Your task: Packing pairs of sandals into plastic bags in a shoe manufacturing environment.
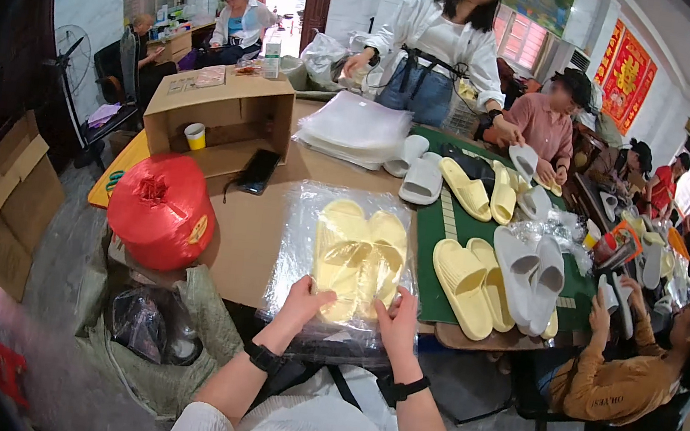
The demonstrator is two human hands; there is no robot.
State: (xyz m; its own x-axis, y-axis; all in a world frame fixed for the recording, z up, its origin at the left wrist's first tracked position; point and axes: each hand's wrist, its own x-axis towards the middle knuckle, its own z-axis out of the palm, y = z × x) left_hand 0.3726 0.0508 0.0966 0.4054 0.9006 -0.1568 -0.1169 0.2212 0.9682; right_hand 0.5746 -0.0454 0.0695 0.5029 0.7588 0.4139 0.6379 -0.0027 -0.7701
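Note:
A pair of pale yellow slippers (342, 250) lies side by side inside a clear plastic bag (294, 244) at the table's near edge. My left hand (301, 303) pinches the bag near the slippers' lower left corner. On the other side, my right hand (396, 317) is closed on the bag by the lower right corner. Part of the bag hangs past the edge, below my hands. The plastic is wrinkled and shiny over the slippers.
Yellow slippers (463, 286) and grey slippers (519, 271) lie on a green mat at right. Farther back are a stack of clear bags (356, 126), a cardboard box (233, 107), a black phone (258, 170) and a red round bundle (157, 214). Co-workers handle slippers nearby.

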